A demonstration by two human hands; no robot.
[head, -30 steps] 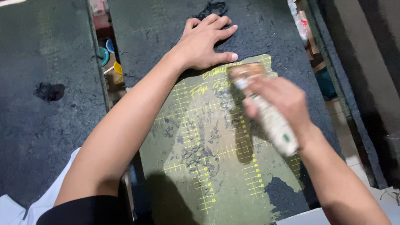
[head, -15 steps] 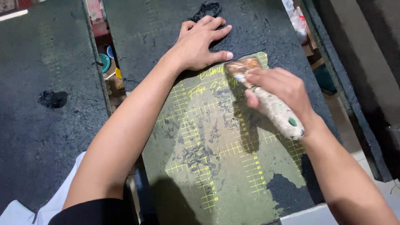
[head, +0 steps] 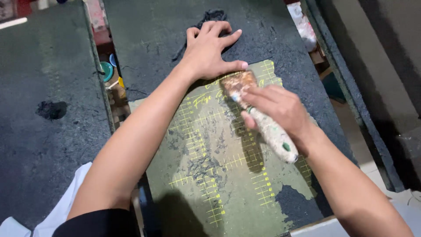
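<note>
The brush [head: 258,115] lies slantwise over the upper part of the green cutting mat [head: 219,175], its flat, paste-caked bristle head at the mat's far edge and its spattered handle running back toward the person. Its long axis goes from upper left to lower right in the head view; the bristles point away and a little left, the handle's butt, with a small green dot, points near and right. The right hand [head: 278,112] has its grip closed around the handle just behind the ferrule, fingers laid along the top. The step in hand looks like spreading or scrubbing across the mat's far strip. A next stroke would call for keeping the bristles flat and drawing along the brush's own axis, I judge, while the mat is kept from sliding.

The left hand [head: 210,50] lies flat and spread, holding nothing, on the dark bench [head: 149,44] with its thumb at the mat's far edge just beside the bristles. The mat shows yellow grid lines and grey smears. A gap [head: 109,83] between bench tops at the left shows small coloured tubs
</note>
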